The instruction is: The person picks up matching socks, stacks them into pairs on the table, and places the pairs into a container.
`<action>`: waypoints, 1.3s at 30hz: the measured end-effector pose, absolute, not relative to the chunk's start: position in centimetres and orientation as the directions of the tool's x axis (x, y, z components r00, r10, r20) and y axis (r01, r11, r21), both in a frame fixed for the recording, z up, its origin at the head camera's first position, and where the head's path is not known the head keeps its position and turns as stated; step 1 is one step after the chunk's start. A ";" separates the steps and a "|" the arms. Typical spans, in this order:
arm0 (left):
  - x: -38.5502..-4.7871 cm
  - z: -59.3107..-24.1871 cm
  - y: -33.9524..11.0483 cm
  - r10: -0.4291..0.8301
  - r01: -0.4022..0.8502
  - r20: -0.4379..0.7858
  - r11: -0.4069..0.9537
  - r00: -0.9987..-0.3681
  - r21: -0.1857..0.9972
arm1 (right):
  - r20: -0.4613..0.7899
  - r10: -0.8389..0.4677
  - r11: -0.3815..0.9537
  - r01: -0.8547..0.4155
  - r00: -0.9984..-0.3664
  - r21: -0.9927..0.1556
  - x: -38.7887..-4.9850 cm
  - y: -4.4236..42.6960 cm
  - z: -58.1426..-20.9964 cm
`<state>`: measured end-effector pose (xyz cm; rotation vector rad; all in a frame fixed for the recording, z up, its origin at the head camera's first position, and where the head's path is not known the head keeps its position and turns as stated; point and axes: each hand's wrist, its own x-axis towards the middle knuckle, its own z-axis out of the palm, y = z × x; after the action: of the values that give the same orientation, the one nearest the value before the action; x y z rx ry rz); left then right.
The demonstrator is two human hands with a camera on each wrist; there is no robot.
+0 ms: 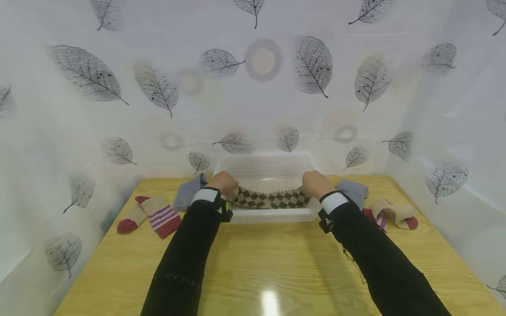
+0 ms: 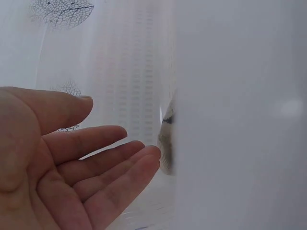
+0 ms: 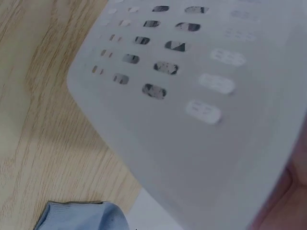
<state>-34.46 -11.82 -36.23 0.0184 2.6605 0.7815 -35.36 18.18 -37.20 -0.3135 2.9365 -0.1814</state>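
Note:
A white plastic basket [image 1: 272, 215] with slotted walls stands at the table's back centre. Inside it lies a pair of brown-and-cream checkered socks [image 1: 272, 199], spread across its width. My left hand [image 1: 223, 182] is over the basket's left end. In the left wrist view its fingers [image 2: 103, 165] are loosely extended, thumb apart, with part of a sock just beyond the fingertips. Over the right end is my right hand [image 1: 316, 184], beside the checkered socks' right end. The basket wall hides its fingers in the right wrist view, where only a bit of palm [image 3: 288, 206] shows.
Left of the basket lie a grey-blue sock [image 1: 186, 193] and beige socks with red and purple [image 1: 160, 215]. To the right are another grey-blue sock [image 1: 353, 192] and a beige-and-red sock [image 1: 393, 213]. A leaf-patterned curtain [image 1: 272, 109] closes off the back and sides.

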 end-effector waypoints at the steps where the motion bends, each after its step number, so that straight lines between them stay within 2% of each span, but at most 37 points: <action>1: -34.4 -36.2 -11.8 0.121 -0.083 -0.338 0.843 -0.933 0.532 | -0.180 -0.225 0.969 -0.200 -0.958 -0.147 -35.2 18.2 -37.0; 6: -33.8 -35.9 -11.6 0.150 -0.042 -0.284 0.818 -0.947 0.574 | -0.191 -0.262 0.954 -0.224 -0.946 -0.201 -34.5 18.3 -36.2; 13: -31.6 -34.9 -12.4 0.238 0.104 -0.155 0.801 -0.959 0.589 | -0.076 -0.360 0.908 -0.330 -0.930 -0.259 -32.8 17.6 -35.3; 19: -28.4 -35.3 -15.5 0.257 0.180 -0.033 0.760 -0.966 0.624 | 0.031 -0.445 0.830 -0.425 -0.895 -0.361 -30.1 16.0 -34.6; 25: -25.5 -36.2 -20.7 0.117 0.097 0.015 0.737 -0.993 0.669 | 0.136 -0.529 0.754 -0.538 -0.837 -0.378 -27.3 15.0 -34.4; 30: -24.4 -38.0 -24.7 0.052 0.001 -0.058 0.750 -0.997 0.661 | 0.203 -0.613 0.685 -0.642 -0.763 -0.345 -25.5 14.6 -34.5; 35: -24.5 -40.6 -27.6 0.013 -0.086 -0.150 0.767 -0.989 0.636 | 0.172 -0.652 0.661 -0.665 -0.738 -0.347 -24.3 14.2 -34.9; 39: -24.6 -42.7 -29.1 -0.022 -0.114 -0.167 0.819 -0.986 0.563 | 0.151 -0.675 0.650 -0.680 -0.722 -0.340 -23.8 14.1 -35.4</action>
<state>-24.63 -29.10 -42.75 -0.1071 2.8483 0.8957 -23.85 14.13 -35.41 -1.1759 2.8636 -0.5972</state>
